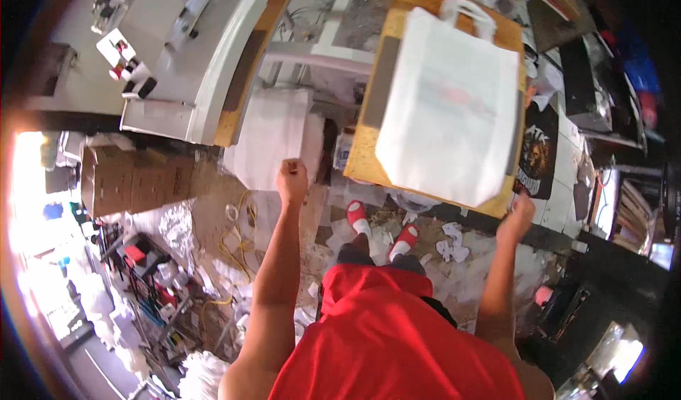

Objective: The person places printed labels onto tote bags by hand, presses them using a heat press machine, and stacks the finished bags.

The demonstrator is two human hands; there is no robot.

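Note:
A white tote bag (447, 109) with a loop handle lies flat on a wooden board (365, 148). Faint reddish print shows across its middle. To the left, lower down, are white bags (266, 141), apparently stacked. My left hand (291, 180) is closed at the near edge of these bags, its fingers pinched on the white material. Past the board's near right corner is my right hand (520, 219), fingers curled inward. Whatever those fingers hold, if anything, is hidden.
Left of the white bags runs a long pale frame (230, 52). Cardboard boxes (135, 180) stand farther left. A yellow cord (230, 247) and paper scraps litter the floor around my red slippers (404, 240). A dark printed cloth (537, 151) lies right of the board.

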